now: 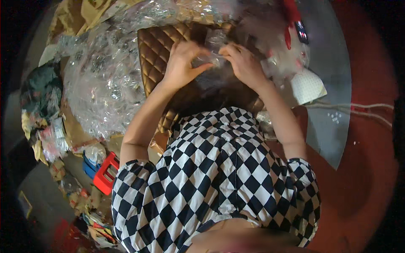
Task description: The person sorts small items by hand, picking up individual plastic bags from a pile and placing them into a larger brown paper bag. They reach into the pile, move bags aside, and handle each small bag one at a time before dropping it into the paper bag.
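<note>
Both my hands are raised over a brown quilted cushion point(156, 50) in front of me. My left hand point(183, 63) is partly blurred, with its thumb stretched out and apart from the fingers; nothing shows gripped in it. Close by on the right, my right hand point(242, 63) has thumb and fingertips pinched on a small clear plastic bag point(217, 61). Whether anything is inside that bag is too blurred to tell. More clear plastic point(216, 37) lies on the cushion just beyond the hands.
A big heap of clear plastic packets point(105, 80) spreads to the left and behind the cushion. Red and blue plastic objects point(105, 173) stand at the lower left. A white dotted piece point(309, 86) lies at the right, near pale cords point(367, 105). A dark phone-like object point(301, 32) is farther back.
</note>
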The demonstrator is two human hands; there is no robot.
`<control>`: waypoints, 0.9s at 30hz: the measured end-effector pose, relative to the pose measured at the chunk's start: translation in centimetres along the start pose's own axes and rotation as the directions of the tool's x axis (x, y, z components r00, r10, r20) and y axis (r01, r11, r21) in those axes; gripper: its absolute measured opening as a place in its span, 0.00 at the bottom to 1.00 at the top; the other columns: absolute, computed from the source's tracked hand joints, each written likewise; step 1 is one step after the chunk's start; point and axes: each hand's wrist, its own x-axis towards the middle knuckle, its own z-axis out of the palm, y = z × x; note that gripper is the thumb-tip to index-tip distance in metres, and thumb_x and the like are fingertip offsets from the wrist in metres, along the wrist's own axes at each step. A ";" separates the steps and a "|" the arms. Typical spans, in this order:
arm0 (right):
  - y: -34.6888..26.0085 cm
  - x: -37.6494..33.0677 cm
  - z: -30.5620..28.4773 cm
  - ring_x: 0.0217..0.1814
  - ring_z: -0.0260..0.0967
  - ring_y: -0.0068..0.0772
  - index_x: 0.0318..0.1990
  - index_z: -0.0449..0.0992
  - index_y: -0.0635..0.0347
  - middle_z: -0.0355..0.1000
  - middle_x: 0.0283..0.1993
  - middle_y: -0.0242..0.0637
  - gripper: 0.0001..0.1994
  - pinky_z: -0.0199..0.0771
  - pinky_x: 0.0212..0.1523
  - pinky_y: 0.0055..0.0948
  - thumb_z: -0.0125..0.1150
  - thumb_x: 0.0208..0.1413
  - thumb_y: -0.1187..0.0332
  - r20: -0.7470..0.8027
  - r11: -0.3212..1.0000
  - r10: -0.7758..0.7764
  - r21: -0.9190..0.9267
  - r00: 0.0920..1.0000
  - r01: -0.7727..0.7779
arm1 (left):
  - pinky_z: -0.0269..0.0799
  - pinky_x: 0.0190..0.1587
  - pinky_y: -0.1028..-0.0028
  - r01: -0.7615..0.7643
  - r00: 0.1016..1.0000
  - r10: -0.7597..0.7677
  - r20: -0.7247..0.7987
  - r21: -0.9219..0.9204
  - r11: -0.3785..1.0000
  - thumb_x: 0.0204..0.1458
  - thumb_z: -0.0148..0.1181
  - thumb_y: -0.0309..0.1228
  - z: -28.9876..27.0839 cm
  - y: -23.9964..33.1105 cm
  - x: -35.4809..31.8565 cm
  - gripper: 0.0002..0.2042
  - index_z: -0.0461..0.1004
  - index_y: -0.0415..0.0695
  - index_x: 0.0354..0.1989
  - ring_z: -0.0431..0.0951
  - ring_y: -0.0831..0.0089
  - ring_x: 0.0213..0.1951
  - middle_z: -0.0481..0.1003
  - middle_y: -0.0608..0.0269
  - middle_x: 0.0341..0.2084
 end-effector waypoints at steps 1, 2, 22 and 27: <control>-0.3 0.5 -0.1 0.41 0.71 0.46 0.35 0.69 0.58 0.73 0.33 0.39 0.05 0.70 0.38 0.41 0.57 0.52 0.71 0.047 0.998 0.057 -0.011 0.997 -0.056 | 0.60 0.52 0.53 0.027 0.976 -0.043 -0.214 -0.075 0.997 0.39 0.68 0.41 -0.1 0.8 1.2 0.13 0.79 0.49 0.32 0.69 0.65 0.49 0.73 0.69 0.39; -0.6 0.8 -0.2 0.40 0.71 0.47 0.37 0.66 0.58 0.73 0.33 0.39 0.07 0.70 0.38 0.42 0.57 0.52 0.72 0.093 0.993 0.114 -0.023 0.989 -0.113 | 0.61 0.51 0.56 0.040 0.905 -0.102 -0.413 -0.156 0.987 0.38 0.69 0.40 0.1 1.5 2.0 0.13 0.80 0.49 0.31 0.70 0.64 0.47 0.74 0.68 0.37; -2.1 1.5 0.9 0.41 0.73 0.48 0.43 0.70 0.60 0.74 0.39 0.44 0.14 0.72 0.40 0.38 0.59 0.55 0.62 0.027 0.991 0.126 0.036 0.992 -0.127 | 0.65 0.48 0.63 0.092 0.935 -0.142 -0.324 -0.165 0.982 0.47 0.60 0.29 -1.4 -0.5 -0.3 0.04 0.79 0.44 0.30 0.75 0.64 0.43 0.78 0.61 0.33; -5.4 2.8 -0.7 0.48 0.73 0.41 0.46 0.76 0.56 0.74 0.47 0.40 0.13 0.75 0.41 0.34 0.52 0.58 0.64 0.205 0.981 0.088 -0.189 0.975 -0.048 | 0.70 0.44 0.63 0.253 0.839 -0.413 -0.355 -0.418 0.873 0.52 0.58 0.31 -7.5 -5.6 2.5 0.08 0.77 0.42 0.37 0.76 0.56 0.40 0.77 0.55 0.35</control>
